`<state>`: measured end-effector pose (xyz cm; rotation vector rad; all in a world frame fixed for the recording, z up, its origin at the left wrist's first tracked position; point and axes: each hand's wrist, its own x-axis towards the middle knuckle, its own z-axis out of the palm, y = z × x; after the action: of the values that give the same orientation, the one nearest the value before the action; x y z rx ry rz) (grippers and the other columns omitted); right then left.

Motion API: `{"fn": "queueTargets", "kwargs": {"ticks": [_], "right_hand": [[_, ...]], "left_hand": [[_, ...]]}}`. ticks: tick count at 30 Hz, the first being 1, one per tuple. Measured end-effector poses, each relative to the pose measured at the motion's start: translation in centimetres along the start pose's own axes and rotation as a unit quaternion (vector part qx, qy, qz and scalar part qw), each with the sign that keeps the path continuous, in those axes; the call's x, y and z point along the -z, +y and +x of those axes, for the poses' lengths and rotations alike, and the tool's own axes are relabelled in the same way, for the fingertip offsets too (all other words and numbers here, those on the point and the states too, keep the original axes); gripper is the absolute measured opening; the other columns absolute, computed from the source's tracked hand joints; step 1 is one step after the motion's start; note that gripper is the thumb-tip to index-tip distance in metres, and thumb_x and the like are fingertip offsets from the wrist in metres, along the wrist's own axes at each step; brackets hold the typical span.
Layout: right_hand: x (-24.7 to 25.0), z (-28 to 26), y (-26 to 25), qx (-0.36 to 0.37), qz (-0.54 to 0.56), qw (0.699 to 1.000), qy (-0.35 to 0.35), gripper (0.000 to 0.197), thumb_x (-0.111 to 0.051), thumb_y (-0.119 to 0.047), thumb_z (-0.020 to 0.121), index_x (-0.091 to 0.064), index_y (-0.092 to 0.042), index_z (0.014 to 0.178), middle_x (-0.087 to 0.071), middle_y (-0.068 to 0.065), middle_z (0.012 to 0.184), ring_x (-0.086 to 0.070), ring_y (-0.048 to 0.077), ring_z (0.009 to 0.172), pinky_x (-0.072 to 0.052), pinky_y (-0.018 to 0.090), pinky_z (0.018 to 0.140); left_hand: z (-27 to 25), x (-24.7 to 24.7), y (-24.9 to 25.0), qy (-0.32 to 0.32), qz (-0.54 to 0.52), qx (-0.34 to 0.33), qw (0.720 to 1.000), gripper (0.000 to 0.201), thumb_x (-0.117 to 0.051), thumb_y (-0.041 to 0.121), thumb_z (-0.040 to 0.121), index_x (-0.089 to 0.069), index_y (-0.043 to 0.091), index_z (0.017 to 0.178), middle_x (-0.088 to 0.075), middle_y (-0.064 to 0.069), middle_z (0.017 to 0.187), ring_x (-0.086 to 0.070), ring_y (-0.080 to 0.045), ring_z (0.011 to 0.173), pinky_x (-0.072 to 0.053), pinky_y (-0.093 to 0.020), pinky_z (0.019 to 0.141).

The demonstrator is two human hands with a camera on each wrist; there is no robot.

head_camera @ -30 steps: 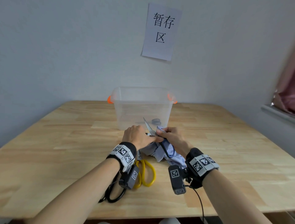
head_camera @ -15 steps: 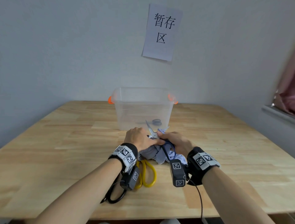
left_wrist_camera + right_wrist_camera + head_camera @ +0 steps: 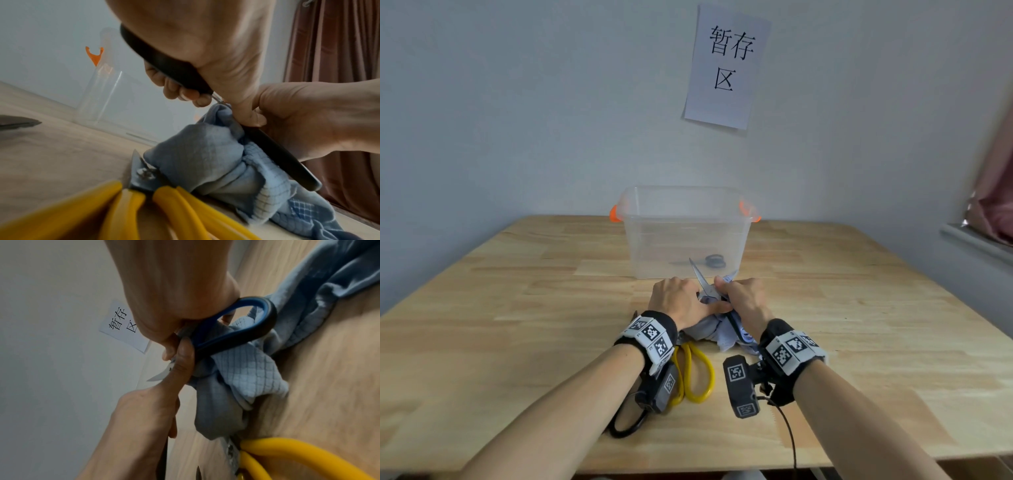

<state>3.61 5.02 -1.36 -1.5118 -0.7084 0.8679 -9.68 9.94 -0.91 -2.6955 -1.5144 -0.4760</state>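
Blue-and-black-handled scissors (image 3: 702, 279) stand with a blade pointing up and away, just in front of the clear bin. My left hand (image 3: 678, 296) grips one black handle (image 3: 170, 65) in its curled fingers, and its thumb (image 3: 180, 363) presses near the pivot. The fingers of my right hand (image 3: 743, 298) are curled through the blue handle loop (image 3: 257, 321). A light blue checked cloth (image 3: 709, 329) is bunched under and between both hands, against the handles (image 3: 205, 154). The blade tip (image 3: 158, 376) sticks out past the fingers.
Yellow-handled scissors (image 3: 695, 373) lie on the wooden table (image 3: 517, 308) under my left wrist, partly under the cloth. A black-handled pair (image 3: 625, 425) lies nearer the front edge. A clear bin (image 3: 685, 205) with orange latches holds dark scissors (image 3: 714, 261). A paper sign (image 3: 726, 65) hangs on the wall.
My right hand has shifted slightly toward the left hand, and the cloth is bunched tighter beneath them. The scissors stay held in both hands, blade still up.
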Motion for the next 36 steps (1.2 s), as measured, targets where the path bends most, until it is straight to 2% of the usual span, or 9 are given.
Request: {"fn": "queueTargets", "kwargs": {"ticks": [5, 8, 11, 14, 17, 21, 25, 32, 36], "right_hand": [[-0.2, 1.0, 0.9, 0.018, -0.012, 0.998, 0.059, 0.031, -0.078, -0.027, 0.08, -0.07, -0.007, 0.058, -0.071, 0.012, 0.069, -0.066, 0.027, 0.067, -0.057, 0.043, 0.065], [0.0, 1.1, 0.7, 0.021, -0.014, 0.999, 0.045, 0.04, -0.079, -0.029, 0.081, -0.066, 0.003, 0.06, -0.064, 0.015, 0.063, -0.058, 0.023, 0.061, -0.053, 0.037, 0.06], [0.4, 1.1, 0.2, -0.003, -0.016, 1.0, -0.026, 0.039, -0.071, -0.028, 0.091, -0.063, 0.0, 0.064, -0.06, 0.012, 0.068, -0.056, 0.021, 0.063, -0.049, 0.029, 0.061], [1.4, 1.0, -0.1, -0.037, 0.075, 0.982, -0.169, 0.033, -0.057, -0.022, 0.1, -0.066, 0.01, 0.095, -0.064, 0.023, 0.095, -0.063, 0.029, 0.085, -0.054, 0.036, 0.081], [2.3, 0.8, -0.6, -0.057, 0.117, 0.958, -0.254, 0.033, -0.046, -0.014, 0.103, -0.061, 0.014, 0.11, -0.07, 0.024, 0.099, -0.069, 0.028, 0.088, -0.058, 0.033, 0.078], [3.0, 0.8, -0.4, -0.051, 0.108, 0.952, -0.28, 0.033, -0.046, -0.016, 0.103, -0.063, 0.013, 0.104, -0.069, 0.025, 0.101, -0.07, 0.028, 0.09, -0.059, 0.033, 0.08], [3.2, 1.2, -0.2, -0.06, 0.11, 0.947, -0.297, 0.037, -0.058, -0.023, 0.09, -0.061, 0.01, 0.106, -0.065, 0.025, 0.104, -0.065, 0.029, 0.094, -0.057, 0.035, 0.087], [3.7, 1.5, 0.5, -0.099, 0.149, 0.936, -0.304, 0.026, -0.051, -0.017, 0.097, -0.064, 0.005, 0.103, -0.069, 0.019, 0.098, -0.068, 0.026, 0.087, -0.056, 0.035, 0.082], [3.2, 1.8, 0.8, -0.069, 0.119, 0.948, -0.289, 0.024, -0.074, -0.02, 0.082, -0.061, -0.001, 0.09, -0.06, 0.021, 0.094, -0.06, 0.031, 0.087, -0.051, 0.043, 0.088]], "left_hand": [[-0.1, 0.3, 0.1, -0.007, 0.018, 0.002, 1.0, 0.087, -0.036, 0.101, 0.058, -0.062, 0.018, 0.067, -0.06, 0.001, 0.064, -0.053, -0.02, 0.06, -0.035, -0.03, 0.056], [-0.2, 0.3, 0.0, -0.023, 0.015, 0.016, 0.999, 0.086, -0.037, 0.1, 0.058, -0.063, 0.019, 0.071, -0.059, 0.002, 0.067, -0.052, -0.019, 0.062, -0.035, -0.029, 0.056], [0.0, 0.7, -0.3, -0.037, 0.012, 0.028, 0.999, 0.087, -0.04, 0.1, 0.058, -0.064, 0.017, 0.072, -0.06, 0.0, 0.068, -0.053, -0.02, 0.063, -0.035, -0.029, 0.056], [0.1, 1.3, -0.9, -0.052, -0.009, 0.027, 0.998, 0.084, -0.043, 0.098, 0.059, -0.055, 0.015, 0.059, -0.057, 0.001, 0.062, -0.052, -0.018, 0.059, -0.032, -0.029, 0.051], [0.1, 1.6, -1.1, -0.06, -0.038, 0.024, 0.997, 0.079, -0.049, 0.095, 0.06, -0.043, 0.016, 0.05, -0.051, 0.003, 0.055, -0.05, -0.017, 0.055, -0.03, -0.029, 0.049], [0.1, 1.7, -1.0, -0.054, -0.06, 0.02, 0.997, 0.08, -0.052, 0.094, 0.058, -0.036, 0.017, 0.047, -0.048, 0.003, 0.05, -0.047, -0.015, 0.049, -0.031, -0.028, 0.048], [0.1, 1.9, -0.7, -0.05, -0.056, 0.019, 0.997, 0.081, -0.049, 0.097, 0.056, -0.035, 0.017, 0.049, -0.048, 0.003, 0.051, -0.047, -0.016, 0.049, -0.03, -0.028, 0.048], [0.0, 1.9, -0.9, -0.041, -0.05, 0.013, 0.998, 0.08, -0.05, 0.096, 0.058, -0.039, 0.016, 0.051, -0.05, 0.002, 0.053, -0.047, -0.015, 0.05, -0.03, -0.029, 0.048], [0.0, 1.7, -0.7, -0.037, -0.024, 0.008, 0.999, 0.082, -0.05, 0.097, 0.056, -0.055, 0.016, 0.059, -0.058, 0.002, 0.06, -0.054, -0.017, 0.057, -0.035, -0.03, 0.051]]}}
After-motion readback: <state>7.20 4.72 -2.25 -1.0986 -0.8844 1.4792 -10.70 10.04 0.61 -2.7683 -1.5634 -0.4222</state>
